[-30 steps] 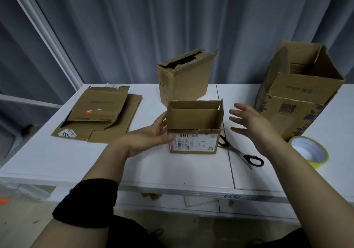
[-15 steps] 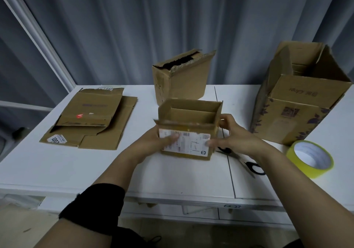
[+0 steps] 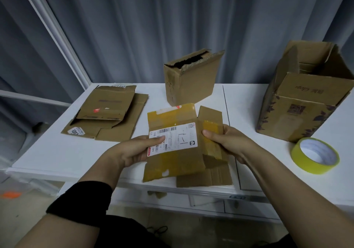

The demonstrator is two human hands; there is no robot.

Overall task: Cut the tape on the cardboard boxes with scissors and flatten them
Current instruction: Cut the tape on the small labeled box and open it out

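Labelled cardboard box (image 3: pixel 178 152), nearly flat, points its long axis away from you; your left hand (image 3: pixel 132 150) pinches the label edge and your right hand (image 3: pixel 229 142) fingers clasp the taped side.

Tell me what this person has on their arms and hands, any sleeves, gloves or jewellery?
The left hand and right hand are bare: no gloves, rings or watch show. A black fabric band wraps the left arm near the elbow; the right arm is uncovered as far as the view reaches.
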